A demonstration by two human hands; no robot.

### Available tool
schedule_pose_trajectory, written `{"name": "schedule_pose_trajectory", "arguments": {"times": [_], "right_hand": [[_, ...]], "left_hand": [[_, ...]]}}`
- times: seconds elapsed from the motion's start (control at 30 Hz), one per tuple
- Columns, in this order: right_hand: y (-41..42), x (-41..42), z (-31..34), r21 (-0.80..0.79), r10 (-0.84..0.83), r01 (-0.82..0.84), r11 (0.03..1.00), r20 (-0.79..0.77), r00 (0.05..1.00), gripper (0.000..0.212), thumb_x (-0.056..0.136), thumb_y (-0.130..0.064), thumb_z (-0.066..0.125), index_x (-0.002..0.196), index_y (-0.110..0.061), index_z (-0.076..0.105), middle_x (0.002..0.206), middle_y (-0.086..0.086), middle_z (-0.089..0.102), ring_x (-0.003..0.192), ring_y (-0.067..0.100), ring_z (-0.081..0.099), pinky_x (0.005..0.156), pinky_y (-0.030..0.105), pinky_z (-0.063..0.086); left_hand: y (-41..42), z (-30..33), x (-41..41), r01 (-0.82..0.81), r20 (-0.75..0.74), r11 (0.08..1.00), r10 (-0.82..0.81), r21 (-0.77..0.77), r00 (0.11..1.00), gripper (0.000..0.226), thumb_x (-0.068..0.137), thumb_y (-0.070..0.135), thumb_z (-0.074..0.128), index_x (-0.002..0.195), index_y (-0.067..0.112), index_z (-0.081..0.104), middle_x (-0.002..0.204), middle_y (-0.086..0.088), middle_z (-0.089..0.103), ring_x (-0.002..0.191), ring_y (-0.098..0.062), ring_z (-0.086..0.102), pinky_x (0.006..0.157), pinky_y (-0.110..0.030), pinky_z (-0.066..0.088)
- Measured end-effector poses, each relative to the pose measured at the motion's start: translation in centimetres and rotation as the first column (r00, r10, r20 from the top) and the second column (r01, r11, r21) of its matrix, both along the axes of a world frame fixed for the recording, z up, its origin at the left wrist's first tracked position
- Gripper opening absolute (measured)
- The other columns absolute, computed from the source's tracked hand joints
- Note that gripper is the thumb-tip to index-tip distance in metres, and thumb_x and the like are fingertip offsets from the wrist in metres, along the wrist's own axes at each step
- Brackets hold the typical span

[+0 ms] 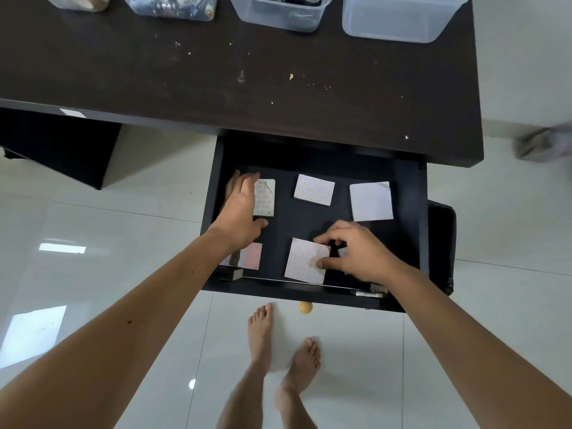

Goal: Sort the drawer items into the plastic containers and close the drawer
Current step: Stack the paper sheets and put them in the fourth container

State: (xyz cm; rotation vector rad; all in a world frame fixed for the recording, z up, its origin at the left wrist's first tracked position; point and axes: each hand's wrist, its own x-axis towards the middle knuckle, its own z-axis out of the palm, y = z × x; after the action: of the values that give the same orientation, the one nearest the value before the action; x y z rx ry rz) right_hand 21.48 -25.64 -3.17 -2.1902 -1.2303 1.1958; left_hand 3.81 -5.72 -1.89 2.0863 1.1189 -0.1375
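Your right hand [356, 252] pinches the white square paper pad [306, 261] at the open black drawer's [414, 212] six o'clock edge, the pad lying at nine o'clock from your fingers. Your left hand [243, 205] rests flat-fingered on another pad [264, 198] at ten o'clock. The empty clear plastic container [399, 23] waits at twelve o'clock.

The left hand [243, 209] covers the left part of a white pad [264, 198] at the drawer's back, and the left forearm hides part of a pinkish pad [252, 256] at the front. Four plastic containers [278, 13] on the desk are cut off by the top edge — their contents are too blurred or cropped to name. A small pale piece [343, 251] behind the right hand [360, 252] cannot be identified. At the right edge, a grey shape [544, 145] on the floor is blurred — unreadable.
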Motion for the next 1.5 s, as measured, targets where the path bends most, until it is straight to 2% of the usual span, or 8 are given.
{"name": "schedule_pose_trajectory", "arguments": {"times": [0.13, 0.37, 0.53, 0.7, 0.83, 1.0, 1.2, 1.5], "right_hand": [[-0.2, 0.0, 0.0, 0.045, -0.005, 0.006, 0.999, -0.011, 1.0, 0.038, 0.081, -0.029, 0.092, 0.114, -0.041, 0.077, 0.11, -0.017, 0.062, 0.103, 0.002, 0.057, 0.095, 0.038, 0.055], [-0.4, 0.2, 0.0, 0.024, -0.056, 0.059, 0.998, -0.103, 0.993, 0.034, 0.082, -0.025, 0.091, 0.106, -0.043, 0.074, 0.094, -0.015, 0.073, 0.09, 0.01, 0.065, 0.089, 0.045, 0.06], [-0.2, 0.1, 0.0, 0.016, -0.023, 0.025, 1.0, -0.073, 0.997, 0.039, 0.086, -0.028, 0.088, 0.123, -0.035, 0.074, 0.102, -0.015, 0.068, 0.097, 0.008, 0.058, 0.093, 0.04, 0.056], [-0.4, -0.1, 0.7, 0.015, -0.014, 0.016, 1.0, -0.083, 0.996, 0.014, 0.092, -0.032, 0.081, 0.105, -0.035, 0.076, 0.105, -0.015, 0.069, 0.103, 0.008, 0.064, 0.093, 0.045, 0.059], [-0.5, 0.3, 1.5, 0.099, -0.12, 0.142, 0.985, -0.203, 0.972, 0.014, 0.1, -0.026, 0.073, 0.106, -0.038, 0.071, 0.105, -0.014, 0.077, 0.097, 0.018, 0.074, 0.089, 0.048, 0.063], [0.6, 1.1, 2.9, 0.181, -0.294, 0.416, 0.891, -0.468, 0.833, 0.019, 0.103, -0.01, 0.067, 0.118, -0.022, 0.073, 0.112, -0.001, 0.079, 0.104, 0.016, 0.077, 0.081, 0.041, 0.068], [2.7, 1.1, 2.7, 0.218, -0.294, 0.415, 0.884, -0.431, 0.853, 0.025, 0.102, -0.013, 0.07, 0.122, -0.027, 0.075, 0.113, 0.007, 0.075, 0.104, 0.018, 0.077, 0.075, 0.039, 0.068], [5.0, -0.1, 2.1, 0.314, -0.344, 0.411, 0.856, -0.248, 0.906, 0.025, 0.094, -0.018, 0.082, 0.116, -0.022, 0.073, 0.108, 0.003, 0.07, 0.084, 0.018, 0.077, 0.066, 0.041, 0.068]], "left_hand": [[-0.2, -0.3, -0.1, 0.012, 0.006, 0.998, -0.012, 0.057, 1.0, 0.101, 0.083, 0.001, 0.086, 0.163, 0.014, 0.026, 0.164, -0.004, 0.03, 0.156, -0.022, 0.02, 0.128, -0.037, 0.023], [-0.5, -1.1, -0.1, 0.029, -0.038, 0.998, -0.027, 0.062, 0.999, 0.103, 0.077, 0.021, 0.094, 0.161, 0.017, 0.035, 0.151, -0.003, 0.032, 0.145, -0.022, 0.025, 0.125, -0.035, 0.029], [-0.9, -0.9, -0.4, 0.02, 0.026, 0.998, -0.021, 0.055, 0.999, 0.093, 0.069, 0.021, 0.098, 0.148, 0.027, 0.049, 0.144, -0.001, 0.036, 0.138, -0.022, 0.037, 0.119, -0.039, 0.041], [-1.1, -0.6, -0.6, -0.042, 0.161, 0.999, 0.039, 0.013, 0.986, 0.085, 0.075, 0.011, 0.093, 0.142, 0.04, 0.049, 0.14, -0.003, 0.042, 0.127, -0.025, 0.05, 0.102, -0.039, 0.056], [-0.8, -0.5, -0.7, -0.055, 0.304, 0.989, 0.095, -0.139, 0.948, 0.084, 0.075, 0.012, 0.094, 0.138, 0.048, 0.051, 0.129, 0.005, 0.059, 0.122, -0.017, 0.057, 0.09, -0.031, 0.06], [-1.3, -0.6, -0.8, 0.041, 0.369, 0.959, 0.069, -0.282, 0.927, 0.086, 0.074, 0.012, 0.095, 0.136, 0.053, 0.053, 0.128, 0.012, 0.062, 0.119, -0.016, 0.065, 0.09, -0.036, 0.064], [-1.7, -0.6, -0.7, 0.152, 0.416, 0.89, 0.045, -0.429, 0.908, 0.093, 0.069, 0.005, 0.097, 0.139, 0.048, 0.053, 0.129, 0.012, 0.062, 0.113, -0.018, 0.068, 0.069, -0.036, 0.067], [-1.4, -1.1, -0.7, 0.246, 0.54, 0.87, 0.027, -0.427, 0.841, 0.098, 0.069, 0.017, 0.099, 0.149, 0.042, 0.047, 0.145, 0.009, 0.055, 0.138, -0.018, 0.053, 0.099, -0.045, 0.061]]}}
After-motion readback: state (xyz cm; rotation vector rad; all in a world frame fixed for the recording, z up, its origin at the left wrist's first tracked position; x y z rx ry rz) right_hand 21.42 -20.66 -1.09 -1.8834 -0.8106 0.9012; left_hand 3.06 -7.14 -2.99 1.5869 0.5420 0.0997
